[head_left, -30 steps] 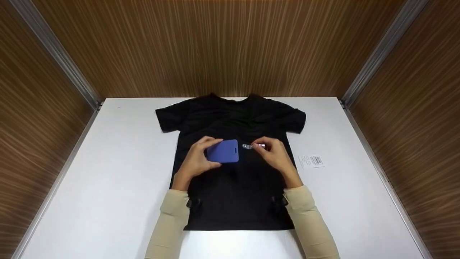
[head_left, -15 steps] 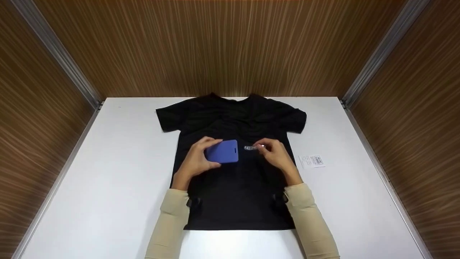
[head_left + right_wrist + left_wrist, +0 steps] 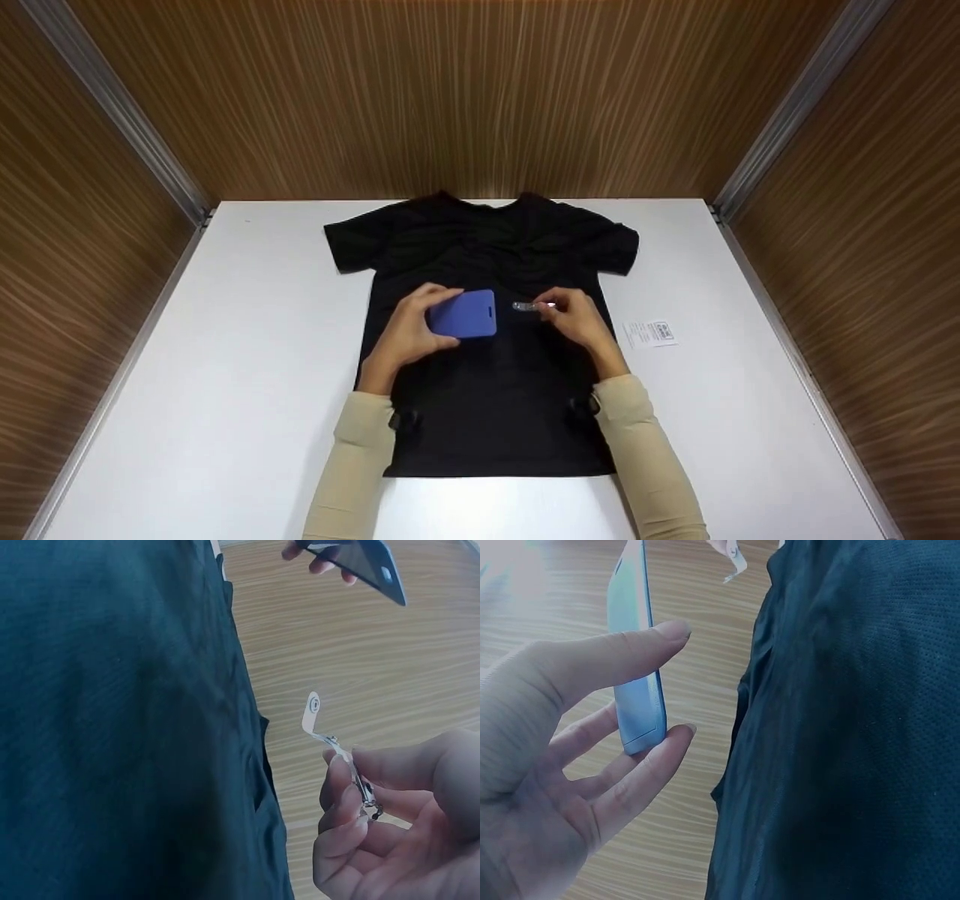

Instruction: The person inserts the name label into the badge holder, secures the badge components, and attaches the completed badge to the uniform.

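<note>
My left hand [image 3: 411, 328] holds a blue badge holder [image 3: 466, 315] by its left end, thumb on the near edge and fingers on the far edge. A small slot shows at its right end. In the left wrist view the badge holder [image 3: 636, 652] appears nearly edge-on between thumb and fingers. To the right, my right hand [image 3: 576, 322] pinches a badge strap clip [image 3: 523, 307], its clear strap pointing left toward the slotted end, a small gap between them. The right wrist view shows the snap on the clear strap [image 3: 310, 717] and the metal part partly hidden by fingers.
Beneath both hands a black T-shirt [image 3: 499, 420] lies spread on the white table [image 3: 225, 360], collar at the far edge. A white printed card [image 3: 651, 334] lies right of the shirt. Wood-grain panels [image 3: 465, 97] stand behind and at both sides.
The strap clip has shifted slightly right, away from the badge holder, and its strap has turned a little in my right fingers. My left hand and the badge holder stay almost still.
</note>
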Demonstrator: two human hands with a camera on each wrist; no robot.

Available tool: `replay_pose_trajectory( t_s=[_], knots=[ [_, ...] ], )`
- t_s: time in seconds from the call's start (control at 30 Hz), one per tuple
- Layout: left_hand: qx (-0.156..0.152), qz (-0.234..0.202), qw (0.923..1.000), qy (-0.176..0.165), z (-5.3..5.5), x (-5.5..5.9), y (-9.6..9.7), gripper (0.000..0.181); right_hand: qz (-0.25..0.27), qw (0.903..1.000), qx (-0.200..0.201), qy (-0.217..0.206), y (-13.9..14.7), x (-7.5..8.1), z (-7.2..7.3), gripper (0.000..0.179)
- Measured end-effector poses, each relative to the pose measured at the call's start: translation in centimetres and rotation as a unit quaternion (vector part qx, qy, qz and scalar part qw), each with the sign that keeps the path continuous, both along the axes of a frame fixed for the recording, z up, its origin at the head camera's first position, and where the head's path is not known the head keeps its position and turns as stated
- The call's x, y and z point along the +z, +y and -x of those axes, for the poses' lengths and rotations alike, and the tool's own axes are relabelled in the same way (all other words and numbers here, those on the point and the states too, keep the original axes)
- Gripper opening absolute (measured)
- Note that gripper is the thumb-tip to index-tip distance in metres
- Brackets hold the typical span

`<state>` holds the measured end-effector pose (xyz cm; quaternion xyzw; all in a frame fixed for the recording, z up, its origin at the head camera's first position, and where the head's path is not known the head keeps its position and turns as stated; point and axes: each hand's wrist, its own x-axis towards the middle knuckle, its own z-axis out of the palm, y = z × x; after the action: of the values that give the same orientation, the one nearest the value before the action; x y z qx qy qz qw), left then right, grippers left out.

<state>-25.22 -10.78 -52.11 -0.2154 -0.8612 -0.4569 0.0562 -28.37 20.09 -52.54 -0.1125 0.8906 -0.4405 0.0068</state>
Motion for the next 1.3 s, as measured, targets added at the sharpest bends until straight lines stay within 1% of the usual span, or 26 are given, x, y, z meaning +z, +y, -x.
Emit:
replay_pose_trajectory(
  t_s=[0.13, 0.33, 0.5, 0.6, 0.77, 0.97, 1.13, 1.3],
  knots=[
    [0.001, 0.002, 1.0000, 0.000, 0.0, 0.0, -0.1, 0.078, 0.001, 0.9999, -0.003, -0.011, 0.4, -0.5, 0.4, 0.011],
    [-0.001, 0.001, 1.0000, 0.000, 0.0, -0.1, -0.1, 0.077, 0.011, 0.9992, -0.026, -0.029, 0.7, -1.1, 0.6, 0.011],
    [0.000, 0.002, 1.0000, -0.005, 0.0, -0.1, -0.1, 0.078, 0.006, 0.9992, -0.033, -0.021, 1.0, -1.6, 0.8, 0.010],
    [0.003, 0.002, 1.0000, -0.005, 0.1, -0.2, -0.1, 0.078, -0.006, 0.9993, -0.034, -0.016, 1.1, -1.8, 0.9, 0.010],
    [0.004, 0.006, 1.0000, -0.004, 0.1, -0.2, -0.1, 0.078, -0.042, 0.9984, -0.035, -0.014, 1.2, -2.1, 1.0, 0.010],
    [0.004, 0.010, 0.9999, -0.005, 0.2, -0.1, -0.1, 0.077, -0.085, 0.9951, -0.050, -0.003, 1.1, -2.4, 1.1, 0.008],
    [0.000, 0.007, 0.9999, -0.007, 0.2, -0.2, -0.1, 0.077, -0.097, 0.9936, -0.059, 0.004, 1.1, -2.6, 1.1, 0.008],
    [-0.002, 0.011, 0.9999, 0.000, 0.1, -0.2, -0.1, 0.077, -0.104, 0.9925, -0.063, 0.001, 1.1, -2.5, 1.0, 0.009]
  ],
)
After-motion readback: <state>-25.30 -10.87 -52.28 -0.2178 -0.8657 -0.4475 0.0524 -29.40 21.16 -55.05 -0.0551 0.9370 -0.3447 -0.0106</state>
